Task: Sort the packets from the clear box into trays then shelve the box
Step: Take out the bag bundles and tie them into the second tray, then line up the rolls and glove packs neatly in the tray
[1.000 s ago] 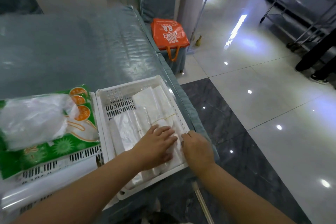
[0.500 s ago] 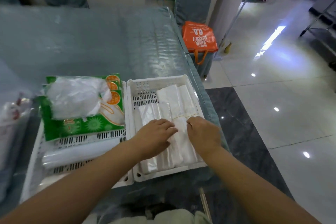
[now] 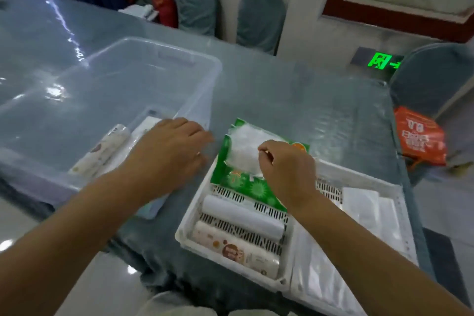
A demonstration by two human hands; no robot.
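Packets remain in the clear box [image 3: 205, 64]: a printed roll [image 3: 101, 151] and a white packet [image 3: 146, 126] beside it lie side by side at its near right corner, long axes running from near-left to far-right. The left hand [image 3: 169, 154], palm down with fingers loosely spread and holding nothing, hovers right over that corner, its fingertips at the box wall, so it is much the nearer hand for the next pick, and the packets lie just under and left of it. The right hand [image 3: 284, 167] pinches the clear bag [image 3: 243, 149] lying on the green pack [image 3: 246, 182] in the left tray [image 3: 189, 228]. Two rolls already lie crosswise in that tray; flat clear packets fill the right tray [image 3: 405, 213].
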